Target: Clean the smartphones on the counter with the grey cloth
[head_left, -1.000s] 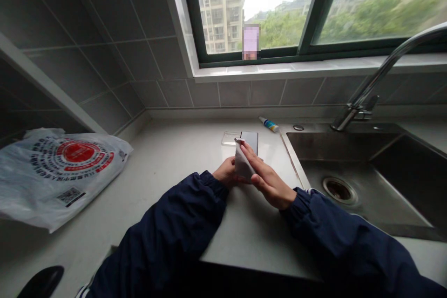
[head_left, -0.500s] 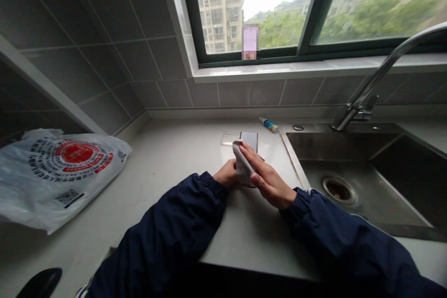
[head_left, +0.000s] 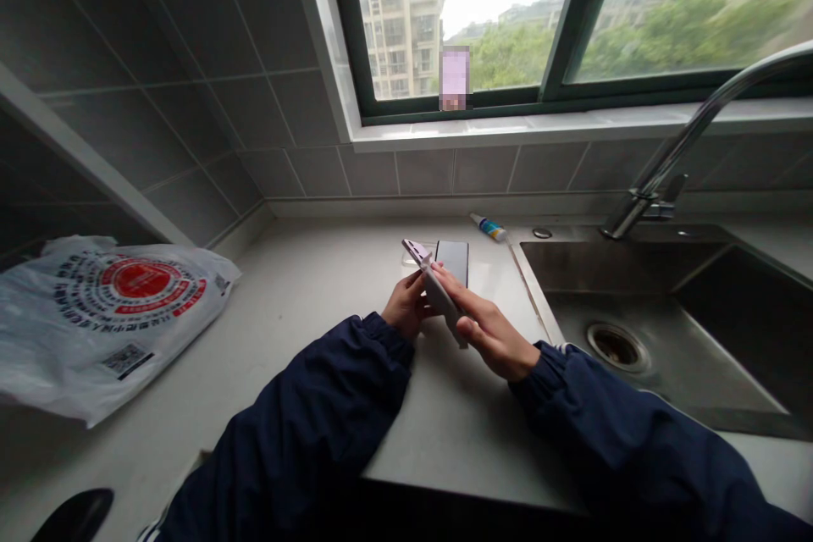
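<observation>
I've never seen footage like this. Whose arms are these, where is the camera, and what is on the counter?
There is no machine here: these are a person's own two bare hands, with navy sleeves. Every picture comes from one camera worn on the person's head, looking forward and down, so the arms come in from the bottom.

Between the left hand and the right hand is a slim pale lilac object, probably a phone, held tilted. On the pale counter lie a dark flat slab, probably another phone, a clear plastic piece beside it, and a small tube. A printed plastic bag lies at the left, and a steel sink with a faucet is at the right.
</observation>
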`<state>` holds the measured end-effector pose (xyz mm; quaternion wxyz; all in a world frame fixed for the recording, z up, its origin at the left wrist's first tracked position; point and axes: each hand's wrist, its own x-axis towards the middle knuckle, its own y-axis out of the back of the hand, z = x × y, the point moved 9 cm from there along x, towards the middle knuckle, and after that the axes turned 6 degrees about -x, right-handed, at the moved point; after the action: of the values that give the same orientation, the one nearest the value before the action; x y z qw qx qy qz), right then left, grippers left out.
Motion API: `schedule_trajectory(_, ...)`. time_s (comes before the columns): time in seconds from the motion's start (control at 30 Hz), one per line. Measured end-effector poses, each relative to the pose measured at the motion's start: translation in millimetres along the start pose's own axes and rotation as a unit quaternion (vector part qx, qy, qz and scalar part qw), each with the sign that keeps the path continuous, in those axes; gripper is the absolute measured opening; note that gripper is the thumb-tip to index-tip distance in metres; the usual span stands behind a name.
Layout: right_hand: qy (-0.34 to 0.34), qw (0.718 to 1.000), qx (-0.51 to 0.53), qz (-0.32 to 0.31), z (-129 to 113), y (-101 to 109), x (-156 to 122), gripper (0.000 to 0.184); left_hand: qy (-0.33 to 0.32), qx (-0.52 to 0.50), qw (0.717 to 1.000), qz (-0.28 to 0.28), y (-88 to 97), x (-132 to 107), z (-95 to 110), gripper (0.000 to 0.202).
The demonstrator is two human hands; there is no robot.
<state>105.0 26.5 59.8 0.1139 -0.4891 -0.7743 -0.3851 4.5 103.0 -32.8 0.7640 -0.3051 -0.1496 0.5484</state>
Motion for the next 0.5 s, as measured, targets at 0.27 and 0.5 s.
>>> schedule_trajectory(0.27, -0.017, 1.0, 0.001, -0.014, 4, -3, -3, 0.076, -0.005, 0.029, 1.0, -0.011, 0.7, 2, 2, 0.073)
schedule_trajectory(0.5, -0.013, 1.0, -0.013, -0.02, 8, -7, -5, 0.079, 0.027, 0.018, 0.999, -0.032, -6.1, 1, -6, 0.067)
